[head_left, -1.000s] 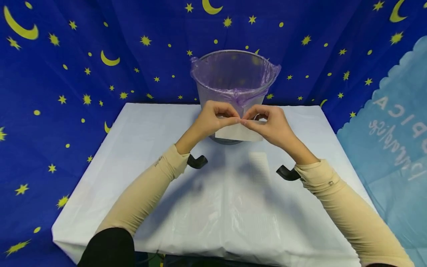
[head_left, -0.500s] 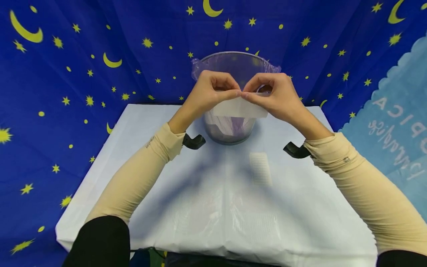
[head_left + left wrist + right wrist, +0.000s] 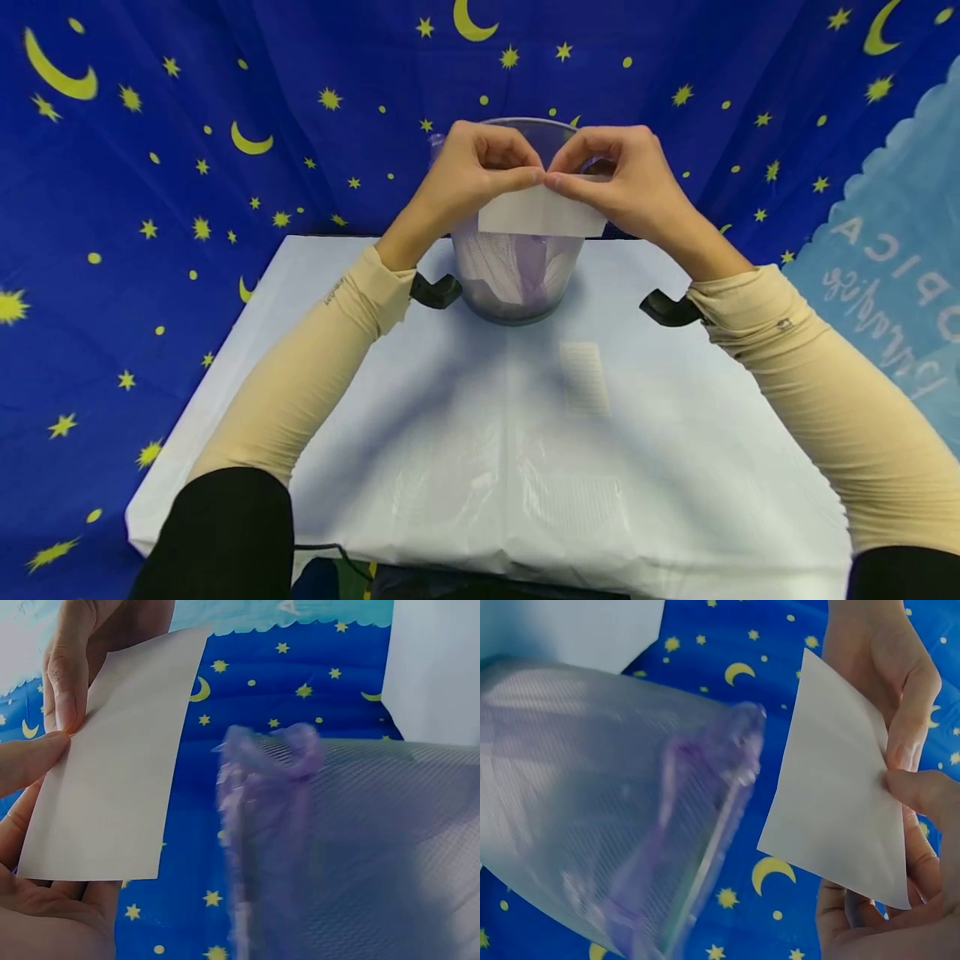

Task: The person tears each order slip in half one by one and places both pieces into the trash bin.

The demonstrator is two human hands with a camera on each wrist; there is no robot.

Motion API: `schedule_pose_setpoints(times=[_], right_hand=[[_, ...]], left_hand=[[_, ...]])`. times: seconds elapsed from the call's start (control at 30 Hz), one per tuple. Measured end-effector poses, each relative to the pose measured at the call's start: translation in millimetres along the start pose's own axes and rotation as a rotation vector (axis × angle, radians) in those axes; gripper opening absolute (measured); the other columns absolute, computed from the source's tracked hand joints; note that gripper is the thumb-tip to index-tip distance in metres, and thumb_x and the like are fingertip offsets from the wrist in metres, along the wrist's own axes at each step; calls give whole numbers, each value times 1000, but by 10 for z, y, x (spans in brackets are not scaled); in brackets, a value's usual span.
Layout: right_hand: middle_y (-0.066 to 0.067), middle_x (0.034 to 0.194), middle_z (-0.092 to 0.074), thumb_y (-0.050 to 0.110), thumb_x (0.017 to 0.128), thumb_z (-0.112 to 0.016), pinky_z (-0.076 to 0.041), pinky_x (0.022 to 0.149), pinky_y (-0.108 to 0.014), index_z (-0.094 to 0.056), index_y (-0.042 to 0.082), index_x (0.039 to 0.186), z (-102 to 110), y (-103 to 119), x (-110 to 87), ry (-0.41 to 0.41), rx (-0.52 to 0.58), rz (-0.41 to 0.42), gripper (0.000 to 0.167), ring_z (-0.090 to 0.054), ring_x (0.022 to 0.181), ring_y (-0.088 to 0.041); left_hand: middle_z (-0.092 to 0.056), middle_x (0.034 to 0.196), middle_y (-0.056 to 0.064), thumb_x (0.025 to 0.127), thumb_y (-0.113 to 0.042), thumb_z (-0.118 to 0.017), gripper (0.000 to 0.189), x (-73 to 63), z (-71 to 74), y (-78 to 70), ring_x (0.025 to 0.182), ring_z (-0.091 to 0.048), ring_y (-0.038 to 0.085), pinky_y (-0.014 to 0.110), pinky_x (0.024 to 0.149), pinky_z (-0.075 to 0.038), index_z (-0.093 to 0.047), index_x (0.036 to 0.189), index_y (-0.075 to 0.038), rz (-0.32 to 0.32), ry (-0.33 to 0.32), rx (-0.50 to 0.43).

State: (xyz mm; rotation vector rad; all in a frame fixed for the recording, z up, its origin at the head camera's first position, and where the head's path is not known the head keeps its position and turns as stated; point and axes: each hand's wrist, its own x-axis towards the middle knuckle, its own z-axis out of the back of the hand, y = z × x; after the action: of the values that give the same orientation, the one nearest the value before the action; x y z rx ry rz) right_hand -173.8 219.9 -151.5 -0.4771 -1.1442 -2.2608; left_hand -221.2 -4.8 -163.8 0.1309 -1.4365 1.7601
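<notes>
A small white rectangle of paper [image 3: 542, 212] is held up in front of the rim of a mesh wastebasket [image 3: 498, 262]. My left hand [image 3: 468, 171] pinches its top edge between thumb and fingers near the middle. Right beside it, my right hand [image 3: 622, 175] pinches the same edge, the thumb tips meeting. In the left wrist view the sheet [image 3: 120, 765] looks flat and whole, its lower part hanging free. A thin purple bag [image 3: 656, 817] lines the basket and folds over its rim; the hands hide much of that rim in the head view.
The basket stands at the back of a table with a white cover [image 3: 450, 433]. Pale lined patches [image 3: 585, 379] show on the cover. Behind hangs a blue cloth [image 3: 360, 50] with yellow moons and stars; a light-blue lettered cloth [image 3: 892, 308] hangs at right.
Both hands have risen with the paper, from in front of the basket's lower body up to its rim. Their pinch stays together at the middle of the top edge.
</notes>
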Motion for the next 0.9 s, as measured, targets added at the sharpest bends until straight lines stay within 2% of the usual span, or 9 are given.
schedule_pose_setpoints(times=[0.17,0.43,0.67,0.9], right_hand=[[3,89,-74,21,96,-80,-54,72,-21,-80,4,99,114,63,161,4,-36,25,17,-68,81,-15],[10,89,-73,20,97,-79,-52,73,-18,-80,2,104,193,95,388,-26,-109,46,19,-66,83,-12],[6,92,-74,22,98,-78,-52,76,-19,-79,2,105,207,76,520,-41,-121,43,21,-67,85,-10],[13,88,-73,23,97,-79,-51,75,-20,-79,4,105,253,64,680,-63,-123,14,21,-65,84,-9]], left_hand=[[-74,82,10,95,-7,-78,7,156,74,-111,66,-59,20,28,67,-48,-79,92,0,-9,-12,49],[-73,82,4,95,-4,-76,8,361,192,-206,70,-62,18,27,72,-50,-78,94,4,-22,-48,114],[-72,82,1,94,-4,-77,8,499,265,-168,72,-63,19,28,75,-52,-79,94,4,-26,-56,122],[-72,83,0,95,-8,-77,11,666,347,-142,77,-64,19,28,81,-52,-79,96,3,-5,-67,144]])
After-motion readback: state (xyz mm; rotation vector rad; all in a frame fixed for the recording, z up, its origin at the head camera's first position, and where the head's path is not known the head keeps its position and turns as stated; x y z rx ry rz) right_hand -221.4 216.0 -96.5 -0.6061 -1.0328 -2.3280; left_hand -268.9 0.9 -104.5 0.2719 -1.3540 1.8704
